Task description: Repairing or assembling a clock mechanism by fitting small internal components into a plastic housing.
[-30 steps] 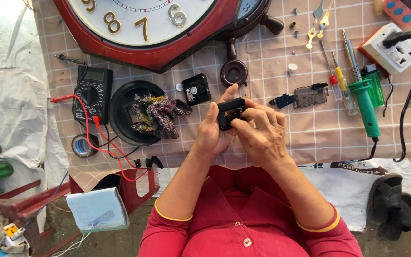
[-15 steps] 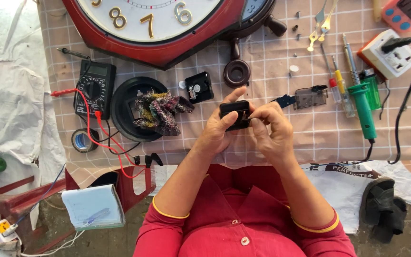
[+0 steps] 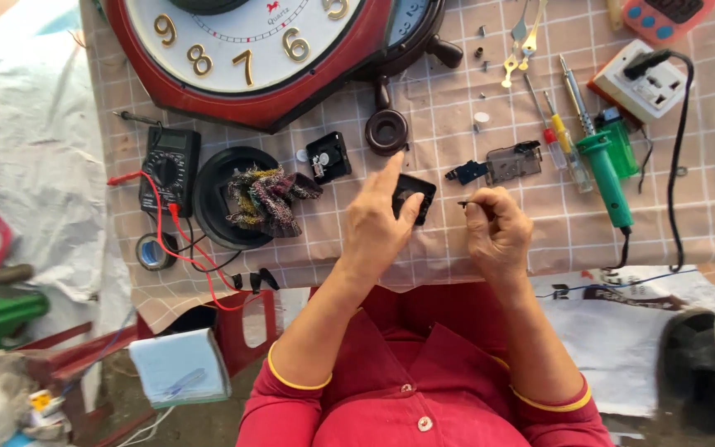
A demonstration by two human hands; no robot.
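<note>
Left hand: my left hand (image 3: 378,228) grips the small black clock module (image 3: 415,197) above the checked cloth (image 3: 539,240).
Right hand: my right hand (image 3: 496,232) pinches a tiny dark pin (image 3: 463,204), fingertips closed.
Progress: module open, pin out; reassembly seemingly left.
Room: red wall clock (image 3: 233,58) ahead, soldering iron (image 3: 602,153) right, open cloth between.

Small black square casing (image 3: 414,195) held upright above the table.

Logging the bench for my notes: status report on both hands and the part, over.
Left hand shut on small black square plastic module. Right hand pinching tiny dark metal piece. Hands apart. Nothing between them.
</note>
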